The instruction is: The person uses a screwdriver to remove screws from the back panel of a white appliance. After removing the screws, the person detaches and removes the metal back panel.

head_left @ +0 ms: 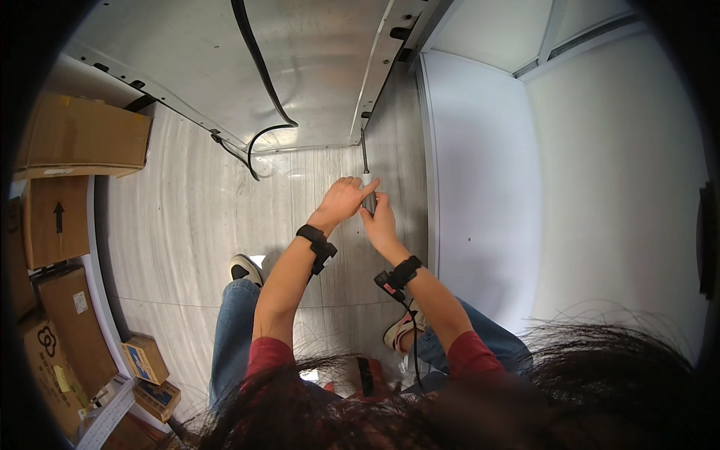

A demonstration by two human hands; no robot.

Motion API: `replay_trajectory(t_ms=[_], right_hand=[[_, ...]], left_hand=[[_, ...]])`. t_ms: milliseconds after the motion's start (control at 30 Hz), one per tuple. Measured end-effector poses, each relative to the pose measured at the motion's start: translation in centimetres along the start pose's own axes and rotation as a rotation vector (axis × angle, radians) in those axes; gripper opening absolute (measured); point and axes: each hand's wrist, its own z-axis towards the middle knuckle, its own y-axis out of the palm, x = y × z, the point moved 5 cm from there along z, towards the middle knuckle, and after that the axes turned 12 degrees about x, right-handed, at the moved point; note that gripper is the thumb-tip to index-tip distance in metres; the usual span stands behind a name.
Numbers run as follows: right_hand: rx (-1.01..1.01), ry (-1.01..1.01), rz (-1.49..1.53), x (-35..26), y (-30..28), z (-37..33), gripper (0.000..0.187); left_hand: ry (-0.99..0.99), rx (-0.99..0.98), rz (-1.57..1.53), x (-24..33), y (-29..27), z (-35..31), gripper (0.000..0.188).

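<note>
Both of my hands are closed on a screwdriver with a long thin metal shaft and a pale handle. My left hand grips the upper part of the handle, close to the shaft. Just behind it, my right hand wraps the handle's rear end. The shaft points away from me, and its tip is at the lower right corner of a large grey metal panel. Whether the tip sits in a screw is too small to tell. A black cable hangs down across the panel.
A white wall panel stands close on my right. Stacked cardboard boxes line the left side, with small boxes on the floor nearer me. The cable's looped end lies on the floor by the panel.
</note>
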Motion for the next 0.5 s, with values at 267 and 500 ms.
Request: replay_trajectory(t_ms=[267, 500], right_hand=[[-0.382, 0.647, 0.653, 1.3, -0.2, -0.9, 0.040], [-0.147, 0.084, 0.063, 0.5, -1.2, 0.3, 0.040]], left_hand=[[0.019, 0.134, 0.021, -0.3, 0.2, -0.2, 0.048], [0.003, 0.097, -0.003, 0.4, -0.7, 0.8, 0.050]])
